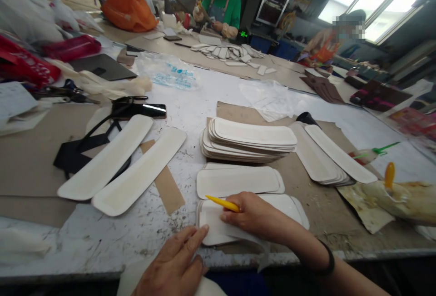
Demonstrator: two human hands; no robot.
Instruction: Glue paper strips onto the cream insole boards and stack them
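Observation:
My right hand point(250, 214) is closed around a yellow pointed plastic tool point(221, 202), its tip aimed left. That hand rests over a long white rounded panel point(214, 228) on the near stack. A thin whitish strip point(252, 236) hangs under my right wrist toward the table edge. My left hand point(179, 259) has its fingers stretched out, the fingertips touching the panel's near left corner. Just beyond lie more white panels point(235, 182), and behind them a taller pile of panels point(254, 134).
Two loose panels point(139, 173) lie at left near a phone point(146, 110) and a black strap. At right are another panel stack point(316, 155) and a glue-stained container point(388, 196) with a yellow handle. Two people work across the table, near an orange bag point(129, 5).

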